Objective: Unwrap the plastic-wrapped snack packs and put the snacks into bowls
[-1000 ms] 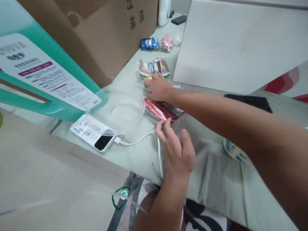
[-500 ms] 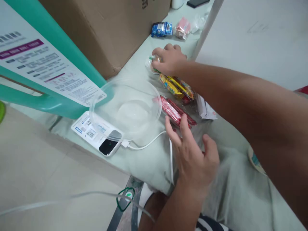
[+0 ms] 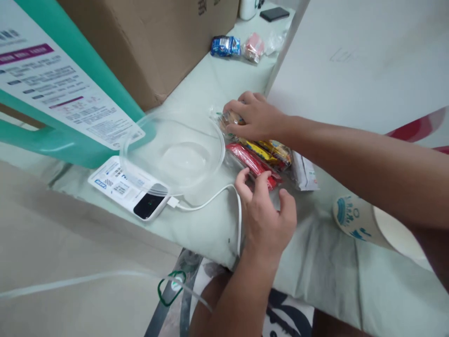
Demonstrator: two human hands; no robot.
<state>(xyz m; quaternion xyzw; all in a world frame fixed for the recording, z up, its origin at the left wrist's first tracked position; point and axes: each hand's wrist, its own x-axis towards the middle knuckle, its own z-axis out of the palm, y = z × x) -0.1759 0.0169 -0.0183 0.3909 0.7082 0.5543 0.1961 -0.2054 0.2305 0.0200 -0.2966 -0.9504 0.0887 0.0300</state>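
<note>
My right hand (image 3: 254, 114) reaches in from the right, its fingers curled over a brown snack in a clear wrapper (image 3: 233, 118). Just below that hand lie yellow snack packets (image 3: 266, 152). My left hand (image 3: 266, 210) is nearer to me, fingers spread and slightly bent. Its fingertips are beside or against the red snack packets (image 3: 252, 161); contact is hard to tell. A white packet (image 3: 304, 172) lies right of the yellow ones. A clear round plastic bowl (image 3: 171, 173) stands to the left of the packets.
A white power bank (image 3: 122, 187) with a cable (image 3: 206, 203) lies partly behind the bowl. A green jug (image 3: 87, 61) and a cardboard box (image 3: 157, 42) stand left. Blue packets (image 3: 225, 46), a pink packet (image 3: 253, 47) and a phone (image 3: 274, 14) lie farther back. A paper cup (image 3: 361, 220) is at right.
My right hand and the clear-wrapped snack have come nearer to the yellow packets. My left hand stays close to the red packets. The view has shifted, showing more of the paper cup.
</note>
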